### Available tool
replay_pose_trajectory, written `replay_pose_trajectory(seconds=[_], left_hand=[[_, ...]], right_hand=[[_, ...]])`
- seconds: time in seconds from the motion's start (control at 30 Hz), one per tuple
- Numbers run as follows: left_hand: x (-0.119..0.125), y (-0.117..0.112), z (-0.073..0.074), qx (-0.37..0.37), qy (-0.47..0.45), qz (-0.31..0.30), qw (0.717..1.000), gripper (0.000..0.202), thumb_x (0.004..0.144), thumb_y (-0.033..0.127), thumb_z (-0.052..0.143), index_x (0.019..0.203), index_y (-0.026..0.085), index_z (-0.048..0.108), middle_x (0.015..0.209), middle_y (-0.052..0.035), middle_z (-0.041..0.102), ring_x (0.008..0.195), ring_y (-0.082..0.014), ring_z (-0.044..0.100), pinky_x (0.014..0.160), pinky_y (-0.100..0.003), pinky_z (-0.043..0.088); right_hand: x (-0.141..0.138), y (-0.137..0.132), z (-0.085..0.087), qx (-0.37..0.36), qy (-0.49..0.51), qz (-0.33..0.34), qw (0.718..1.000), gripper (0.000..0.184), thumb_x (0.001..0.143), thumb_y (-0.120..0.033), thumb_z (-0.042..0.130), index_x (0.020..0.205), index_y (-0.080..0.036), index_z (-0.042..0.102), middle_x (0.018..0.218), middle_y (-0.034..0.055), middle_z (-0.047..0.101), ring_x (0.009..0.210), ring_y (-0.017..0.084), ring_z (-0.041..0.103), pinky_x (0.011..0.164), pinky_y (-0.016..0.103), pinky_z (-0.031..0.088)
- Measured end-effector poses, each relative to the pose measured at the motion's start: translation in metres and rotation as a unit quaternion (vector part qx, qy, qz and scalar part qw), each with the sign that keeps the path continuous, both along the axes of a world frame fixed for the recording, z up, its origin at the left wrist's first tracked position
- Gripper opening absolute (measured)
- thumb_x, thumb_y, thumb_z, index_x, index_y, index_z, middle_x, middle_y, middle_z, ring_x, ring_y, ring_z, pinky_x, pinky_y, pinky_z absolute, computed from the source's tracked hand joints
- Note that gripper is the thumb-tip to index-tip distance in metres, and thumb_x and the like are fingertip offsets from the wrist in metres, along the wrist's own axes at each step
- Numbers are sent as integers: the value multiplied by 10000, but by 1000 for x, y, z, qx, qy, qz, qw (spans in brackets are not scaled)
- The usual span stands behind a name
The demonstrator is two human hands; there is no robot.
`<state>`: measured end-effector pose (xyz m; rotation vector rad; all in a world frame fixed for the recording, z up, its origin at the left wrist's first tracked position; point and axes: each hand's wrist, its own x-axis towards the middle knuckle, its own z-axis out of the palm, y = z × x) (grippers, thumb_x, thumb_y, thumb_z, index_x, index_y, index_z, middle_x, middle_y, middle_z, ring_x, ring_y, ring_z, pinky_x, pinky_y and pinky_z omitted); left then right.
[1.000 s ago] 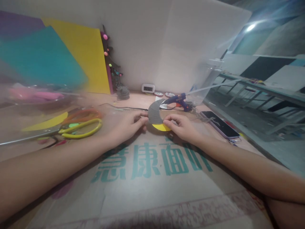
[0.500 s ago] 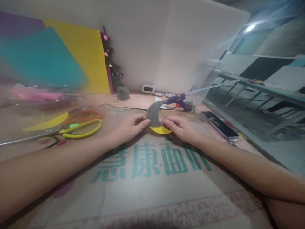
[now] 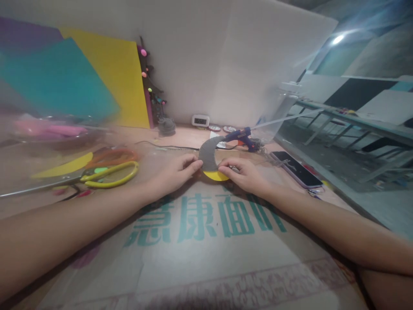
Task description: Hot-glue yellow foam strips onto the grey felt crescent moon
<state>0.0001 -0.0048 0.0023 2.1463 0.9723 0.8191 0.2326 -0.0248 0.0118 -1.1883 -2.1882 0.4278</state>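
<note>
Held up between both hands is a crescent [image 3: 207, 154] with a grey, finely ridged upper part that looks wrapped in thread. Its lower end is bare yellow card [image 3: 214, 176]. My left hand [image 3: 182, 172] pinches the crescent's outer left edge between thumb and fingers. At the inner right side, the closed thumb and fingers of my right hand [image 3: 244, 174] press against the crescent near where grey meets yellow. Whether they also hold a strand is too small to tell. Just behind the crescent's upper tip lies a blue glue gun [image 3: 240, 137].
Yellow-handled scissors [image 3: 111, 175] and a yellow card piece [image 3: 66, 165] lie left. A phone [image 3: 297, 169] rests near the table's right edge. A small digital clock [image 3: 200, 120] stands at the back by a decorated miniature tree [image 3: 166, 125]. Printed cardboard [image 3: 193, 267] covers the front.
My right fingertips have shifted very slightly at the yellow end. My left hand and the crescent stay almost where they were.
</note>
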Motion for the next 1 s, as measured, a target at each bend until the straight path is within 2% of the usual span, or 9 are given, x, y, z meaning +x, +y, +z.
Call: replay_pose_trajectory(seconds=[0.33,0.5,0.67,0.8,0.9,1.0], left_hand=[[0,2,0,-16,-22,-6,1000,356,937,450,395,791,182,578,769,-5,638,722,-157,576,686,-260,447],[0,2,1,-15,-31,4,999,353,942,442,394,789,178,574,774,-3,629,734,-153,569,700,-253,439],[1,-2,6,-18,-37,23,999,334,936,413,410,767,175,572,746,2,623,697,-146,545,684,-244,436],[2,-3,7,-19,-38,32,999,329,931,402,418,750,172,568,724,6,611,675,-139,530,675,-241,434],[1,0,2,-25,-46,16,999,341,931,422,419,756,171,571,719,9,603,682,-136,540,678,-239,434],[2,2,-2,-45,-67,4,997,299,918,420,453,856,164,594,761,-3,616,725,-146,576,698,-248,450]], right_hand=[[1,-2,-3,-59,61,-6,996,328,938,-420,466,832,-160,635,728,15,631,651,124,553,601,236,407],[0,-1,-1,-24,89,-23,996,232,908,-363,523,958,-166,633,892,47,676,789,151,611,719,264,469],[-1,0,-1,12,42,-29,999,186,843,-340,608,913,-176,658,936,64,701,887,194,634,796,305,482],[-1,1,-3,23,26,-9,999,155,823,-326,633,862,-179,665,872,49,701,824,179,635,755,285,476],[-2,1,-4,24,13,8,1000,122,825,-296,631,802,-178,656,791,27,678,751,152,612,701,259,458],[-3,0,-4,20,15,1,1000,110,820,-275,627,769,-177,620,725,7,643,672,129,574,632,239,435]])
